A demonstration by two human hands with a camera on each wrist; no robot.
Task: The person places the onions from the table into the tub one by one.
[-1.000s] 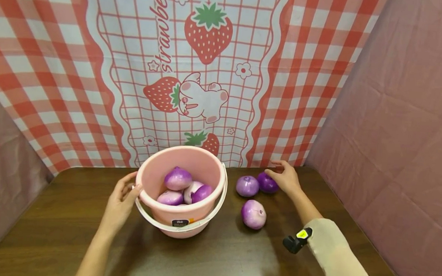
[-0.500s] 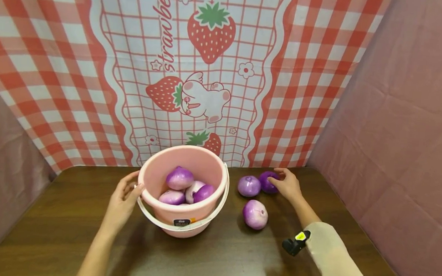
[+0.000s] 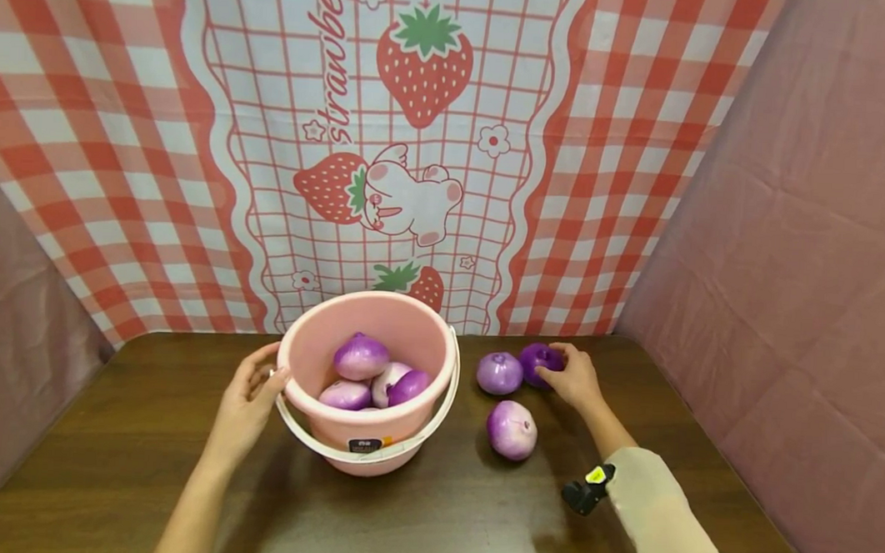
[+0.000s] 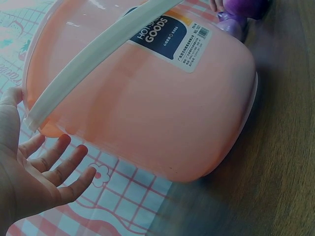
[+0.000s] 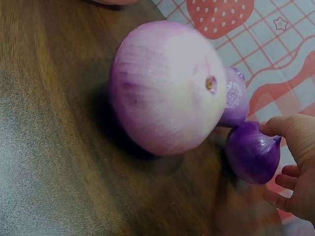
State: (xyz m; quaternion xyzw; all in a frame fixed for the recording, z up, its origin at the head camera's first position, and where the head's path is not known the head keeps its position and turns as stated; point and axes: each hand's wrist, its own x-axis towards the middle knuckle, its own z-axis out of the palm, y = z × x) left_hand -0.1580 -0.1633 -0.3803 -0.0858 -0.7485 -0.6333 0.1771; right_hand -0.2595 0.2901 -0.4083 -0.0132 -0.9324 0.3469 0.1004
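Note:
A pink bucket with a white handle stands on the table, several purple onions inside. My left hand holds the bucket's left rim by the handle's end; in the left wrist view the thumb lies at the rim and the other fingers spread below it. On the right, my right hand grips a dark purple onion between thumb and fingers; the right wrist view shows this onion low by the table. Left of it sits a lighter purple onion. A purple-and-white onion lies nearer.
The brown wooden table reaches back to a red-checked strawberry cloth. Pink cloth hangs along the right side. A black strap device sits on the right wrist.
My right hand has come down onto the dark purple onion and its fingers have closed around it. The left hand stays at the bucket's rim. The head view has shifted slightly.

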